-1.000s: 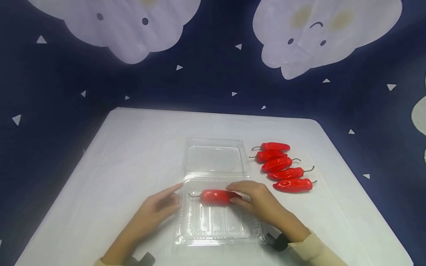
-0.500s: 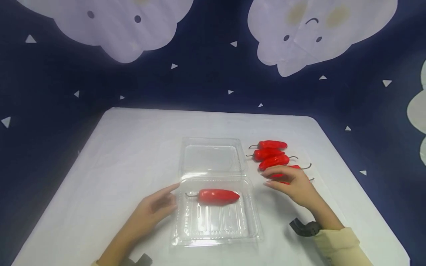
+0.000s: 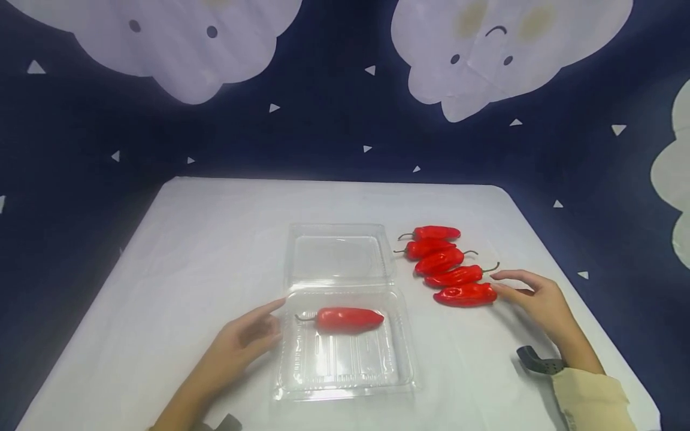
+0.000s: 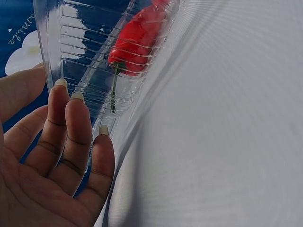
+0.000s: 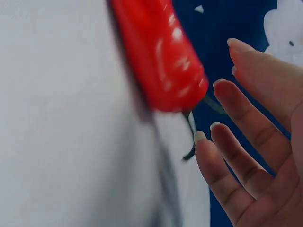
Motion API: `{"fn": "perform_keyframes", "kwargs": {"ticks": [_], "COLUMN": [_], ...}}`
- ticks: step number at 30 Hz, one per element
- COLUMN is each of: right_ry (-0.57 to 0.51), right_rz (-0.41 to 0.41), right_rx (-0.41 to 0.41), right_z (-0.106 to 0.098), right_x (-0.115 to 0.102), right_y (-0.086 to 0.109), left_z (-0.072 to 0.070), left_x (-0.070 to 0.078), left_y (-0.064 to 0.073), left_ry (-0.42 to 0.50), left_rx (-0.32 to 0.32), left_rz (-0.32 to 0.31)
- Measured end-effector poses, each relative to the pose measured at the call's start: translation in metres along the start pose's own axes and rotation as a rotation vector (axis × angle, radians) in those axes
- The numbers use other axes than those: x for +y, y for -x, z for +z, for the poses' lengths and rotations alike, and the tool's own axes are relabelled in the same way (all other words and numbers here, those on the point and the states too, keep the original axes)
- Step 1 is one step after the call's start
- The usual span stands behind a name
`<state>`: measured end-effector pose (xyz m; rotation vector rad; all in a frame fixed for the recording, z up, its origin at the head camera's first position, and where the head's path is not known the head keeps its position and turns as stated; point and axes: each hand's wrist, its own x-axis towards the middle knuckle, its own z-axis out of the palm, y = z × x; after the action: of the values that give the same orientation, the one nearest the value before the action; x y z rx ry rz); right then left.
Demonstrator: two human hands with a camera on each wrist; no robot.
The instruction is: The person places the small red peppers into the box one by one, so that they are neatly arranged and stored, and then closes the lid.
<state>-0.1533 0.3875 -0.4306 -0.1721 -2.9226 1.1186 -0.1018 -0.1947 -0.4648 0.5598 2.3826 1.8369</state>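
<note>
Five red peppers (image 3: 439,261), frame centre-right — lowest pepper (image 3: 463,295) left of nearer right hand (image 3: 543,303), crosswise, stem toward loose, empty fingers, contact unclear — left hand (image 3: 237,347) relaxed.

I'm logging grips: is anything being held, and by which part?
Nothing looks held: the left hand is open at the clear box's side, the right hand open beside the nearest pepper.

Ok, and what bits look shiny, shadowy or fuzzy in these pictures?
Head view: bright glare where the open clear box folds; left wrist view: a soft grey shadow on the white tabletop; right wrist view: white glints on the red pepper, its edges slightly fuzzy, and a blurry shadow on the tabletop.
</note>
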Motion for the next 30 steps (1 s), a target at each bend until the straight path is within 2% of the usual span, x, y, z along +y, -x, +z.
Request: {"fn": "perform_keyframes", "kwargs": {"ticks": [6,16,25,30], "right_ry": [0.009,-0.011,-0.099,-0.093], "right_rz": [-0.045,-0.113,-0.108,-0.112], "right_rx": [-0.051,-0.089,-0.092,-0.091], "right_z": [0.009,0.02,0.024,0.025], "right_x": [0.018,0.023,0.028,0.03], "right_y": [-0.005,-0.009,-0.009,-0.008], "left_z": [-0.001,-0.001,-0.001,0.0], "left_x": [-0.002,-0.004,-0.003,-0.003], "left_y": [0.001,-0.001,-0.002,-0.003], "left_ry": [0.03,0.044,0.033,0.027], "left_rx": [-0.004,-0.016,-0.02,-0.021], "left_rz": [-0.014,0.002,0.013,0.013]}}
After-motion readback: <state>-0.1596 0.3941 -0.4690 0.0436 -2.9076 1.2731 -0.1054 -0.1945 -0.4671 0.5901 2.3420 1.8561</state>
